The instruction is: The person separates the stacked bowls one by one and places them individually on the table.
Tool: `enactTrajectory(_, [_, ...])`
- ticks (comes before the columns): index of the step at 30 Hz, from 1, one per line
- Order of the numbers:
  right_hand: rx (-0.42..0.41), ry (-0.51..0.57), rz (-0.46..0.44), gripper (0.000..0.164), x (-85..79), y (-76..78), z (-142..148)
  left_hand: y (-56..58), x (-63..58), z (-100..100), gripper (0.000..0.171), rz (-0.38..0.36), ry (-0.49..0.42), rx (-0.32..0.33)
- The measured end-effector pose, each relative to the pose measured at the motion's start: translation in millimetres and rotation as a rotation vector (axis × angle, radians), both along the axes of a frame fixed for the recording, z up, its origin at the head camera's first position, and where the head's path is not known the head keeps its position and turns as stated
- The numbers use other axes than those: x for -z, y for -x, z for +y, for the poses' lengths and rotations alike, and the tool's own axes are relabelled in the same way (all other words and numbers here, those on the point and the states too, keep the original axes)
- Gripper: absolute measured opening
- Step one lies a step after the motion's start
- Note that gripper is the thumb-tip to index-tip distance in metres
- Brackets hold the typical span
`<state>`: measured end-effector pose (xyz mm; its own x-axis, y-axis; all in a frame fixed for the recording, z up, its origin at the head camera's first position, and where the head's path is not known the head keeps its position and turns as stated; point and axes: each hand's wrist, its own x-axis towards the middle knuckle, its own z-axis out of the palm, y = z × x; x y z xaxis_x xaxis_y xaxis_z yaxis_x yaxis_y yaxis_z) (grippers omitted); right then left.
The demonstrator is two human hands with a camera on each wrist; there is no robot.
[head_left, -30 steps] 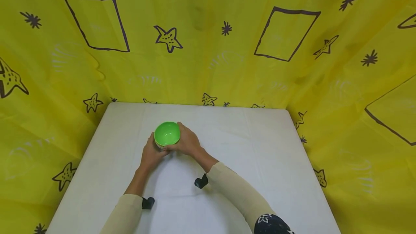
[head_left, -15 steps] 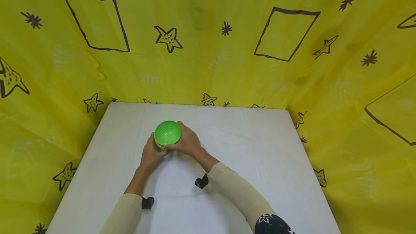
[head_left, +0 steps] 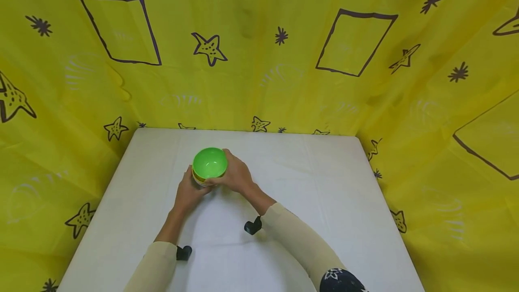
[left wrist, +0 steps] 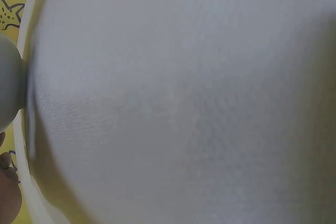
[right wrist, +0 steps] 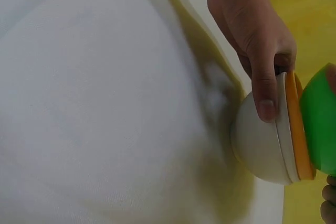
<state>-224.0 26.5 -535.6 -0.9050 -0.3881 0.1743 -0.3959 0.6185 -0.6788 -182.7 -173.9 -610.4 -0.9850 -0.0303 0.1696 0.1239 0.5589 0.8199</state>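
Over the far left part of the table, my left hand (head_left: 189,193) grips a stack of bowls from the left. In the right wrist view its thumb presses the side of the outer white bowl (right wrist: 257,140), with an orange bowl (right wrist: 298,129) nested inside. My right hand (head_left: 237,175) holds the green bowl (head_left: 209,162) by its right side and near rim. That green bowl stands partly raised out of the orange one. The left wrist view catches only the edge of a white bowl (left wrist: 9,82) and some fingertips (left wrist: 6,169).
A white-covered table (head_left: 308,202) fills the space under the arms. Yellow curtains (head_left: 243,93) with dark star drawings hang behind it and along both sides. Dark devices (head_left: 253,225) are strapped at the wrists.
My right hand has shifted slightly up and away with the green bowl, so more of the orange bowl shows beneath it. My left hand and the white bowl stay in place.
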Motion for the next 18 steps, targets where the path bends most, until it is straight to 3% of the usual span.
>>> enactTrajectory(18, [0.059, 0.078, 0.057, 0.098, -9.8, 0.5, 13.0, -0.3, -2.0, 2.0, 0.094, 0.0, 0.005, 0.008])
